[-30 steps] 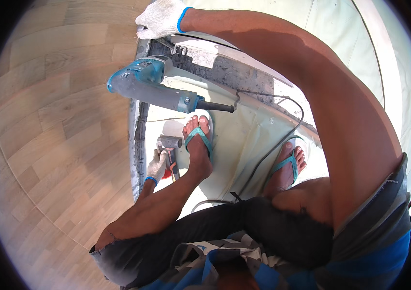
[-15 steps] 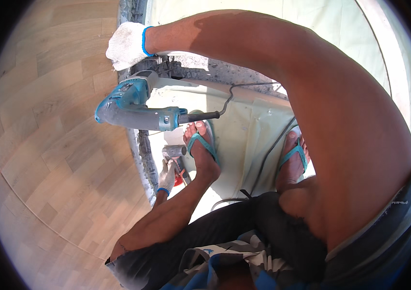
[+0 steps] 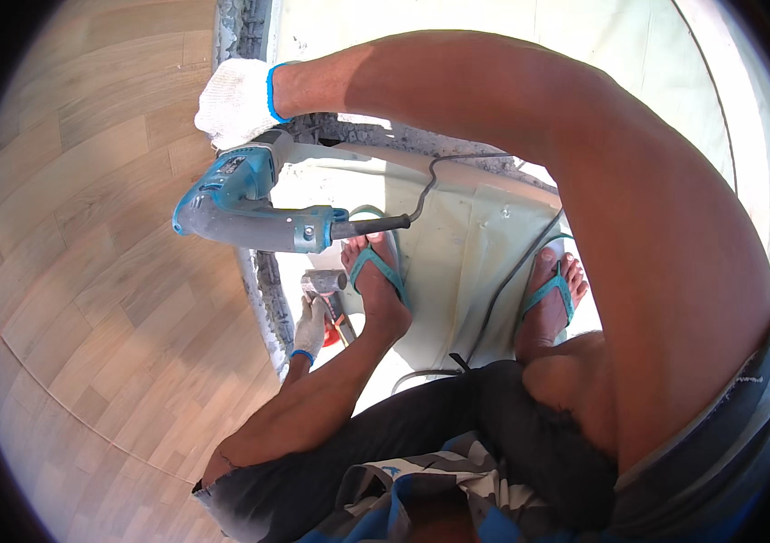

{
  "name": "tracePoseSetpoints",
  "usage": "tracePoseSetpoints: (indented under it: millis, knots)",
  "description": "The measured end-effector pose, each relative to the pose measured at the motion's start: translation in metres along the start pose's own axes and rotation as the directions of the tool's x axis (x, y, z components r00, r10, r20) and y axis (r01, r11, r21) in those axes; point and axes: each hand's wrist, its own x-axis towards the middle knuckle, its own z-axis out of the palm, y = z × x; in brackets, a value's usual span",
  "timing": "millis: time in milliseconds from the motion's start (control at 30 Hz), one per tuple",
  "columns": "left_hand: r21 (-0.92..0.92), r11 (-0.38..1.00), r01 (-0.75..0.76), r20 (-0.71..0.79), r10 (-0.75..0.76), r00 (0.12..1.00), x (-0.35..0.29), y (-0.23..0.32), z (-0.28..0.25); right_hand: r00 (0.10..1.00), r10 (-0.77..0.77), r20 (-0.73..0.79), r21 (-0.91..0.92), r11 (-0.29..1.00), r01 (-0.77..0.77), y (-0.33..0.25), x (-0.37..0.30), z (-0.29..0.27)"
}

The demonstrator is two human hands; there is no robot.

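Note:
Across the upper left reaches my right hand (image 3: 235, 101) in a white knit glove with a blue cuff. It is beside the front end of a blue and grey power drill (image 3: 238, 199), and its fingers are hidden beneath it. The drill lies at the edge of the wood flooring, its grip pointing right. Lower down, past my left leg, my gloved left hand (image 3: 310, 328) is closed around a hammer (image 3: 324, 281) just below its grey head. Part of the hammer's handle is hidden by the hand.
Wood-plank flooring (image 3: 122, 271) spans the left side, ending at a rough concrete gap (image 3: 269, 290). A black power cord (image 3: 430, 188) runs right from the drill. My feet in teal flip-flops (image 3: 376, 267) stand on pale sheeting (image 3: 439, 262). A red object (image 3: 330, 335) lies near my left hand.
My right hand has come down closer to the drill's front end. The drill sits slightly further left in view. My left hand stays at the hammer.

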Motion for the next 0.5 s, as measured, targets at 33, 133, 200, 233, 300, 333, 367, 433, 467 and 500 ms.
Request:
tracePoseSetpoints:
  millis: [33,133,200,233,300,333,367,433,467,500]
  knots:
    - [-0.061,0.998,0.034,-0.013,-0.035,0.999,-0.005,0.005,0.002,1.000,-0.017,0.008,-0.026,1.000,0.017,0.007,-0.001,-0.005]
    - [-0.085,0.982,-0.168,-0.022,0.167,0.986,-0.012,0.002,-0.002,0.983,0.158,-0.096,0.088,0.985,-0.150,0.046,-0.007,-0.017]
    - [-0.218,0.973,-0.078,-0.049,0.069,0.996,-0.016,0.002,0.003,0.985,0.165,-0.057,-0.003,0.986,-0.166,0.029,-0.002,-0.011]
    - [-0.284,0.958,-0.033,-0.059,0.017,0.998,-0.017,0.001,0.004,0.996,0.071,-0.051,-0.002,0.997,-0.071,0.022,-0.003,-0.008]
    - [-0.285,0.958,0.036,0.008,-0.035,0.999,-0.013,0.002,0.000,0.999,-0.034,-0.015,-0.035,0.999,0.033,0.007,-0.005,-0.006]
    - [-0.284,0.956,0.071,0.042,-0.061,0.997,-0.012,0.002,-0.002,0.999,0.019,-0.029,-0.033,0.999,-0.020,0.012,-0.006,-0.010]
    - [-0.271,0.962,0.040,0.068,-0.022,0.997,-0.013,-0.002,0.000,0.996,0.075,-0.042,-0.035,0.996,-0.076,0.023,-0.009,-0.013]
    - [-0.241,0.970,-0.018,0.099,0.043,0.994,-0.012,-0.016,0.000,0.975,0.221,-0.033,0.043,0.975,-0.220,0.042,-0.007,-0.016]
    - [-0.205,0.979,-0.015,0.107,0.038,0.994,-0.012,-0.016,-0.002,0.964,0.262,-0.044,0.062,0.964,-0.259,0.037,-0.008,-0.014]
    - [-0.169,0.985,-0.013,0.115,0.033,0.993,-0.012,-0.016,-0.003,0.952,0.303,-0.054,0.080,0.951,-0.298,0.029,-0.010,-0.009]
